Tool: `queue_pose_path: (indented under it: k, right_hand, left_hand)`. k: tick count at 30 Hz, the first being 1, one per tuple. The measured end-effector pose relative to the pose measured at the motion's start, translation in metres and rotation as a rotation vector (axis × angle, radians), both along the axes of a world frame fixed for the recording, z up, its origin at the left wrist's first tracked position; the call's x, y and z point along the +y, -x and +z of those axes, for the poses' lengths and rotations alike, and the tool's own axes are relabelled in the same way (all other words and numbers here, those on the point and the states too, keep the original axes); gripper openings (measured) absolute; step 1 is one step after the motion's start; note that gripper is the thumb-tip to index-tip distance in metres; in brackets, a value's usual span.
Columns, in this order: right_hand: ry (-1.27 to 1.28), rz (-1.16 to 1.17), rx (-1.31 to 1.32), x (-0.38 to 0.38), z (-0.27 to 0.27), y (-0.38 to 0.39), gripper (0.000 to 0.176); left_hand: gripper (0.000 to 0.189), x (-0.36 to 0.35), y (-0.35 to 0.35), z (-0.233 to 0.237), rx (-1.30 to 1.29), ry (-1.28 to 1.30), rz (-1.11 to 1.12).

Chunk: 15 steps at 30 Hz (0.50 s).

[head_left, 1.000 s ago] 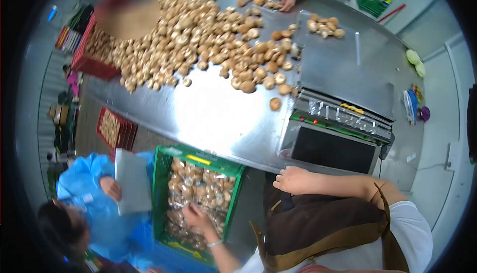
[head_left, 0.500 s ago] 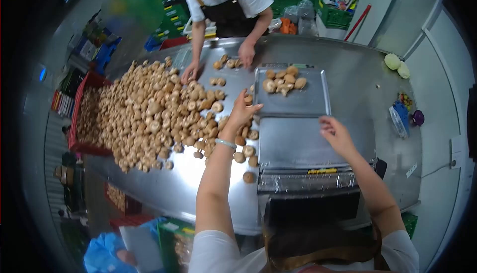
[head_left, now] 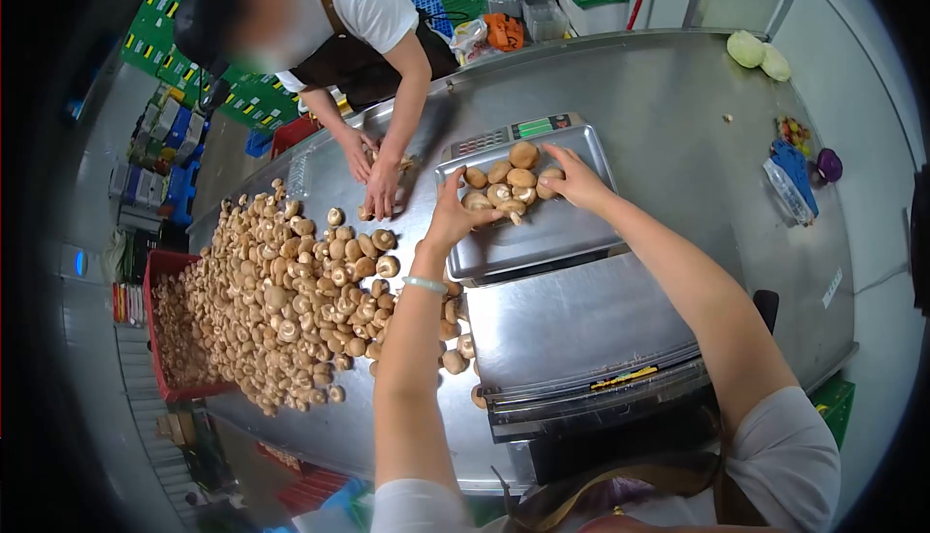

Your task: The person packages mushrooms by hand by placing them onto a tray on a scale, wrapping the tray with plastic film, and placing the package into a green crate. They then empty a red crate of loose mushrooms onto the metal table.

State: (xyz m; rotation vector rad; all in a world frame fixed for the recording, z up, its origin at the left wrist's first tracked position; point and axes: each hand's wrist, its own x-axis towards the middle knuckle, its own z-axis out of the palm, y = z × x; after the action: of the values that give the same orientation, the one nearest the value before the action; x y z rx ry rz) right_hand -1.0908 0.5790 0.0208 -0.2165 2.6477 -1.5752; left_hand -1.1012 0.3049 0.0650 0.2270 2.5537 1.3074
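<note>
Resting on the scale tray [head_left: 542, 242], a small heap of mushrooms [head_left: 511, 179] is flanked by the left hand [head_left: 453, 215] and right hand [head_left: 578, 181], both loosely cupped against it; an actual grip cannot be told. Mushrooms are judged light, soft and easily bruised, best lifted by the cap. The scale's display [head_left: 536, 127] is too small to be read.

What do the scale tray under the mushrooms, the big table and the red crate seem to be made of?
Scale tray: likely stainless steel, brushed grey with a soft glare. Table: seemingly the same kind of metal sheet, showing bright reflections. Red crate: probably moulded plastic, with uniform colour and matte walls.
</note>
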Motion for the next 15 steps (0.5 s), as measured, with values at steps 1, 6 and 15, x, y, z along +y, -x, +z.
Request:
queue_pose_path:
  k: [1, 6, 15]
  right_hand:
    - [0.021, 0.014, -0.003, 0.008, 0.019, -0.018, 0.068]
    - [0.049, 0.017, -0.032, 0.053, 0.080, -0.145, 0.065]
    - [-0.121, -0.203, 0.040, 0.076, 0.099, -0.296, 0.064]
  left_hand:
    - [0.115, 0.005, -0.017, 0.011, 0.090, 0.037, -0.016]
    - [0.115, 0.048, -0.136, 0.065, 0.021, 0.023, -0.038]
    - [0.107, 0.079, -0.264, 0.049, -0.008, -0.033, -0.051]
